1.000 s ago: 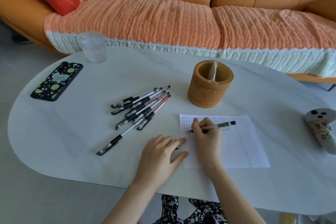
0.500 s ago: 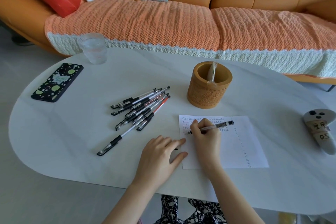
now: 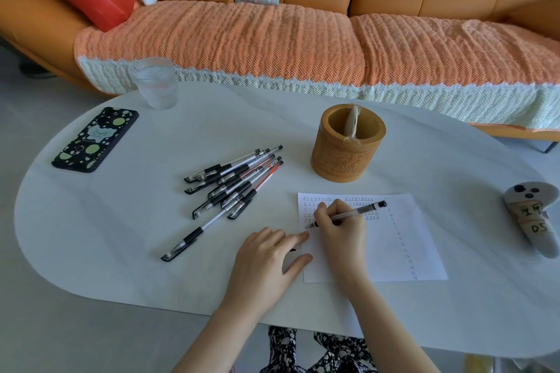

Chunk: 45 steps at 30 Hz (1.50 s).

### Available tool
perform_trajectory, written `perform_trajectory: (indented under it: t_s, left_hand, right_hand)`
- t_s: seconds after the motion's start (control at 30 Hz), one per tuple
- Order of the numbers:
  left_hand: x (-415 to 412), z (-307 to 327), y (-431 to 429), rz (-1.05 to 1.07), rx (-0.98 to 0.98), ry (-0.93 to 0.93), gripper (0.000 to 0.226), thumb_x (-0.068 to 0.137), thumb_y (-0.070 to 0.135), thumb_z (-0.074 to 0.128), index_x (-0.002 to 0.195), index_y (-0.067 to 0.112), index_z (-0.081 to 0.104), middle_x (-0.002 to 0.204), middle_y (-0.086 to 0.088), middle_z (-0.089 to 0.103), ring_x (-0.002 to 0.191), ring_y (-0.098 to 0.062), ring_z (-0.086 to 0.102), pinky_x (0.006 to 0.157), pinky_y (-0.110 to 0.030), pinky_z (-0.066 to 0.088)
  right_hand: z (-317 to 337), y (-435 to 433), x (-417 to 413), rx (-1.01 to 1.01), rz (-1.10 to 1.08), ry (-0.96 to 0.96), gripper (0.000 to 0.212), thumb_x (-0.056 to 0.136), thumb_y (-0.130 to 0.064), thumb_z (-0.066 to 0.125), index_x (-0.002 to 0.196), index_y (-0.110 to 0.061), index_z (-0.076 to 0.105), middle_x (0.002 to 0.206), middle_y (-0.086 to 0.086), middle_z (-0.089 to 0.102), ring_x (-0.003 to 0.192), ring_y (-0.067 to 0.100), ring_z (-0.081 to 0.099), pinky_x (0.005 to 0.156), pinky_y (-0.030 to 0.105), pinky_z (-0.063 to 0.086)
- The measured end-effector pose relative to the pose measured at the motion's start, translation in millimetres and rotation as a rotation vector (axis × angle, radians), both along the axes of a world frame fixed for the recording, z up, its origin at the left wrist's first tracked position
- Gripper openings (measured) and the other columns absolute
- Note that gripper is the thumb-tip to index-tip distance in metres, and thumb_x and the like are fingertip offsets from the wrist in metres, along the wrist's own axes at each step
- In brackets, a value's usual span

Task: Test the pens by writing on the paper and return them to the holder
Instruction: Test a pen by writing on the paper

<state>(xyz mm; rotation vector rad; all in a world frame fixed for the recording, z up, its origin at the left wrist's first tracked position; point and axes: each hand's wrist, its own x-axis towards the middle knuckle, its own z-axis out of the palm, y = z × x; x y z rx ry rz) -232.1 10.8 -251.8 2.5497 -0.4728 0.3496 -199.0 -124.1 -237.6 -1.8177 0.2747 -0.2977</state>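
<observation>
Your right hand grips a pen, tip on the paper. Your left hand lies open at the paper's nine o'clock edge. Holder at twelve.

The right hand grips a pen, tip on the paper near rows of marks. The left hand lies flat at the paper's left edge. A pile of pens lies left of the holder on the table
</observation>
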Motion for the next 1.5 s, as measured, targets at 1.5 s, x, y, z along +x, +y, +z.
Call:
perform_trajectory:
  t_s: [1.5]
  left_hand:
    - [-21, 83, -2, -0.149, -0.663, 0.548, 0.015, 0.091, 0.005, 0.055, 0.104, 0.012, 0.054, 0.081, -0.005, 0.069, 0.065, -0.020, 0.066, 0.059, -0.027, 0.054]
  right_hand:
    - [75, -32, -57, 0.317, 0.351, 0.054, 0.039, 0.081, -0.034, 0.060, 0.082, 0.004, 0.067, 0.056, 0.001, 0.055, 0.046, 0.012, 0.039, 0.047, 0.019, 0.031]
